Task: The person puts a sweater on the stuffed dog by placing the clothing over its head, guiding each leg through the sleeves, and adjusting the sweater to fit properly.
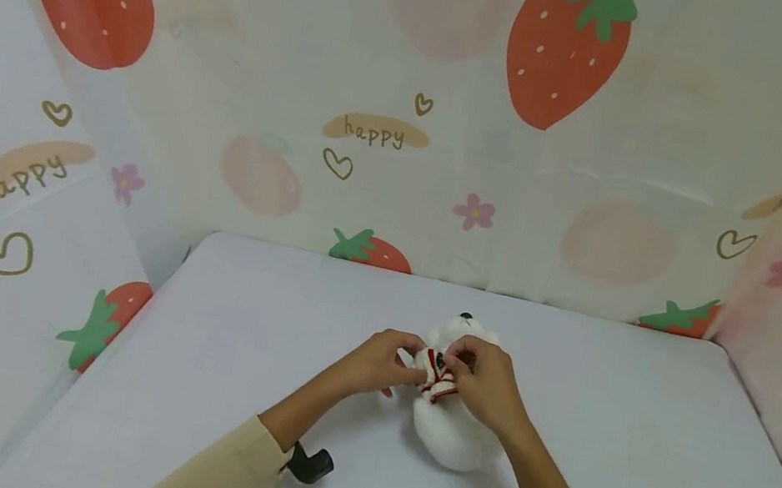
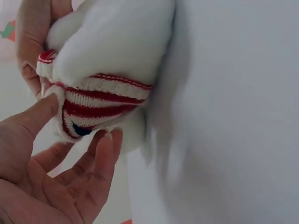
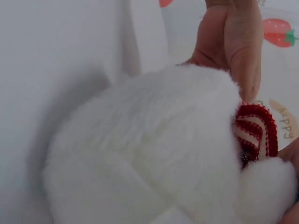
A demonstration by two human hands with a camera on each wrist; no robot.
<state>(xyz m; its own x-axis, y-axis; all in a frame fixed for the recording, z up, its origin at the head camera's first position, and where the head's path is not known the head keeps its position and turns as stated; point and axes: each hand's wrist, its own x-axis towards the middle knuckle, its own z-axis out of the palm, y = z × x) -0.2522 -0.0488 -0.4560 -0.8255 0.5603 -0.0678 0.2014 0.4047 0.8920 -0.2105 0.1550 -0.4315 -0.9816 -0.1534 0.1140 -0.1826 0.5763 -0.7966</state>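
A white plush toy (image 1: 456,441) lies on the table with its black nose pointing away from me. It wears a small red-and-white striped knitted sweater (image 2: 100,105) with a dark blue patch. My left hand (image 1: 379,362) is at the toy's left side, thumb on the sweater's edge and fingers curled beneath it, pinching the knit. From the other side my right hand (image 1: 489,383) pinches the front of the sweater near the neck between thumb and index finger. In the right wrist view the fluffy body (image 3: 140,154) hides most of the right hand's fingers.
A white-covered table (image 1: 633,449) spreads around the toy. Behind it hangs a curtain (image 1: 523,171) printed with strawberries, hearts and flowers. Black wrist mounts (image 1: 311,465) stick out from the beige sleeves (image 1: 221,467), low over the table.
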